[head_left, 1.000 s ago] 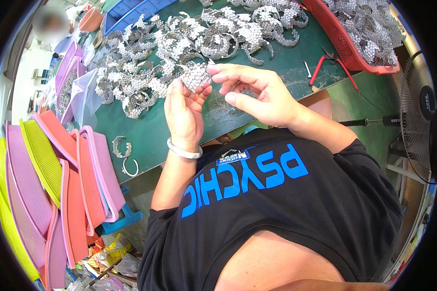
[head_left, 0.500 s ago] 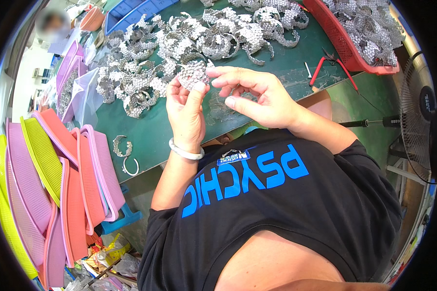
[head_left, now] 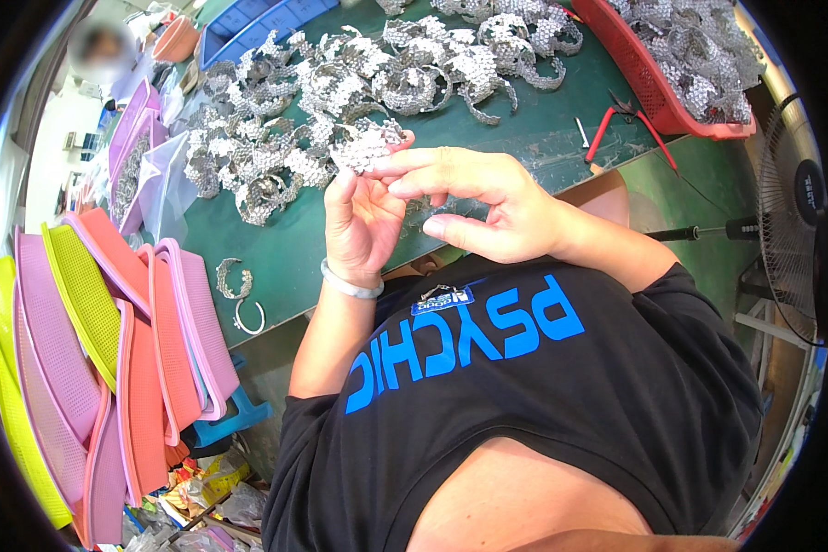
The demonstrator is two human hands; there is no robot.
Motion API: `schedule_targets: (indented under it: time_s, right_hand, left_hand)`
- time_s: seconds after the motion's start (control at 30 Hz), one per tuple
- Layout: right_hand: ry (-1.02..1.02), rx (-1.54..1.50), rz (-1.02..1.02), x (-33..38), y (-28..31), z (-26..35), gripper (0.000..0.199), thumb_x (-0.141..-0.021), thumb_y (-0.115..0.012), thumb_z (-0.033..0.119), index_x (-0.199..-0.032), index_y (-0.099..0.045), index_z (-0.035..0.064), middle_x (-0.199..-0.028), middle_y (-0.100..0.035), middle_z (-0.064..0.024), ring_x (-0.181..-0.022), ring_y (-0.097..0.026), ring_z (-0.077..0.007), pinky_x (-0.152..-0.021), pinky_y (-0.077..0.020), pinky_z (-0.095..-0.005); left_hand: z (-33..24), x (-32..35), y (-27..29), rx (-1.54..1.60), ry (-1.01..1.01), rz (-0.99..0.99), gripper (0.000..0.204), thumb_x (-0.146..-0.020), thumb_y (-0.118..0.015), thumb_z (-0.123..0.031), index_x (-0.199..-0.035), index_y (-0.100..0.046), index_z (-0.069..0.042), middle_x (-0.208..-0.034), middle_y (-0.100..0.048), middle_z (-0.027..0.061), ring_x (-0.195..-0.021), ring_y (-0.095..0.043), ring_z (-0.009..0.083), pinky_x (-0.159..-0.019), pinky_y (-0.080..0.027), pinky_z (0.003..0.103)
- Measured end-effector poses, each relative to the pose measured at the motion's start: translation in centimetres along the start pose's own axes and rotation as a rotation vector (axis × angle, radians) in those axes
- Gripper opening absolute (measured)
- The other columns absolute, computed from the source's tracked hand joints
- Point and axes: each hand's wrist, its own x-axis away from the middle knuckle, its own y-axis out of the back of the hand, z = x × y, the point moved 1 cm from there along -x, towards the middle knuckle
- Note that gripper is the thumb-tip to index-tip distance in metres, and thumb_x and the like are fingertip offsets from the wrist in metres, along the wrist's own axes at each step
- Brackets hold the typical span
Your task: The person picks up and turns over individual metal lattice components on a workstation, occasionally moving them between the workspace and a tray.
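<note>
Overhead, from the head camera, a person seated at a green worktable [head_left: 276, 248] holds a small piece of silver studded mesh [head_left: 366, 147] up between both hands. The left hand [head_left: 363, 216] is raised palm-up with its thumb and fingers curled around the piece's lower edge; the right hand [head_left: 483, 198] pinches its right side with the index finger and thumb, the other fingers spread loose. A pale bangle [head_left: 348, 285] circles the left wrist. Behind the hands lies a heap of silver mesh strips [head_left: 340, 83], leaving a bare band of table along the near edge. Red-handled pliers [head_left: 626, 124] rest near a red basket [head_left: 672, 101] at the far right. Stacked pink, orange and yellow trays [head_left: 92, 340] crowd the left side, and a fan [head_left: 796, 212] stands to the right. Compared with half a second ago, the hands sit slightly closer to the body, grip unchanged.
</note>
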Motion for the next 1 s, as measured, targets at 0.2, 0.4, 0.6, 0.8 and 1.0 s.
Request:
schedule_targets:
  time_s: [0.2, 0.4, 0.6, 0.8, 1.0]
  right_hand:
    - [0.072, 0.074, -0.057, -0.2, 0.0, 0.2, 0.037, -0.07, -0.06, -0.002, -0.107, -0.058, 0.0022, -0.12, -0.053, -0.0154, -0.106, -0.054, -0.0281, -0.091, -0.0416, -0.0357]
    - [0.081, 0.089, -0.075, -0.2, 0.0, 0.4, 0.035, -0.07, -0.063, -0.001, -0.105, -0.059, 0.0017, -0.118, -0.054, -0.0149, -0.104, -0.056, -0.0279, -0.09, -0.0422, -0.0353]
    - [0.083, 0.103, -0.065, -0.1, 0.0, 0.3, 0.035, -0.07, -0.063, -0.001, -0.105, -0.059, 0.0018, -0.117, -0.055, -0.015, -0.104, -0.055, -0.0281, -0.091, -0.0419, -0.036]
    - [0.076, 0.064, -0.061, -0.2, 0.1, 0.5, 0.035, -0.071, -0.062, -0.003, -0.106, -0.058, 0.0015, -0.113, -0.057, -0.0136, -0.101, -0.057, -0.0251, -0.086, -0.0445, -0.0334]
    - [-0.002, 0.095, -0.242, -0.3, 0.4, -0.2, 0.037, -0.074, -0.062, 0.001, -0.111, -0.055, 0.0019, -0.101, -0.06, -0.0074, -0.083, -0.058, -0.0126, -0.065, -0.0449, -0.024]
  left_hand:
    - [0.1, -0.1, 0.1, 0.062, -0.02, 0.029, 0.052, -0.081, -0.055, -0.04, -0.117, -0.051, -0.002, -0.124, -0.046, 0.022, -0.117, -0.043, 0.0322, -0.089, -0.04, 0.05]
    - [0.0, 0.0, 0.3, 0.084, 0.01, 0.108, 0.049, -0.081, -0.054, -0.039, -0.115, -0.052, -0.004, -0.122, -0.049, 0.0197, -0.119, -0.04, 0.0325, -0.089, -0.04, 0.05]
    - [0.0, 0.1, 0.2, 0.073, 0.012, 0.074, 0.049, -0.081, -0.052, -0.041, -0.115, -0.053, -0.004, -0.122, -0.049, 0.019, -0.121, -0.038, 0.0319, -0.092, -0.038, 0.05]
    - [-0.3, 0.2, -0.9, 0.256, 0.063, -0.078, 0.052, -0.081, -0.051, -0.041, -0.112, -0.053, 0.001, -0.112, -0.056, 0.0169, -0.111, -0.048, 0.0286, -0.092, -0.039, 0.044]
    - [-0.5, -0.1, -1.1, 0.157, 0.149, -0.023, 0.055, -0.082, -0.046, -0.047, -0.113, -0.051, -0.003, -0.096, -0.061, 0.0119, -0.089, -0.056, 0.023, -0.082, -0.045, 0.038]
